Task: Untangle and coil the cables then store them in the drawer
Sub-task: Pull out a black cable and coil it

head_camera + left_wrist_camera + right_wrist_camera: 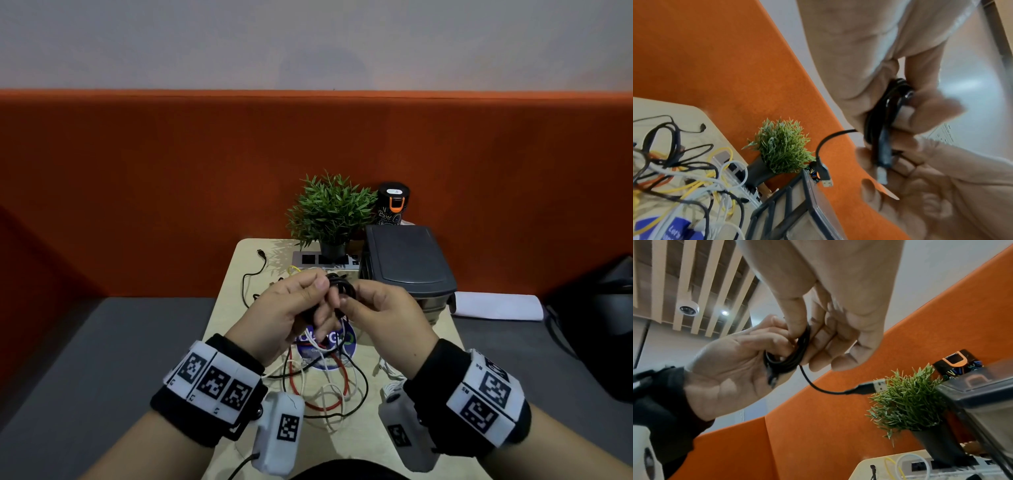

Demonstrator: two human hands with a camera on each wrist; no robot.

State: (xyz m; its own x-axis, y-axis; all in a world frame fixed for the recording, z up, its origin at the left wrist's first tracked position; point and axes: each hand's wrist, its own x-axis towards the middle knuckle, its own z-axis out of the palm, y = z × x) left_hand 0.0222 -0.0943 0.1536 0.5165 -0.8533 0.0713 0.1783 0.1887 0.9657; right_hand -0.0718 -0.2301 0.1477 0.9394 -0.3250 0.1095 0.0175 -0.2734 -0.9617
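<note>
Both hands are raised above the small table [233,291] and hold one black cable coil [339,286] between them. My left hand [317,291] pinches the coil's left side with thumb and fingers. My right hand [351,301] pinches its right side. In the right wrist view the coil [795,353] is several tight loops, and a short tail ends in a USB plug [871,387] that hangs free. A tangle of red, white, yellow and black cables [322,380] lies on the table under the hands. The dark grey drawer unit [407,260] stands at the back right.
A potted plant [329,212] and a black bottle [394,204] stand behind the drawer unit, with a power strip [308,259] at the plant's foot. A loose black cable [253,274] trails across the table's left side. An orange partition [171,171] closes off the back.
</note>
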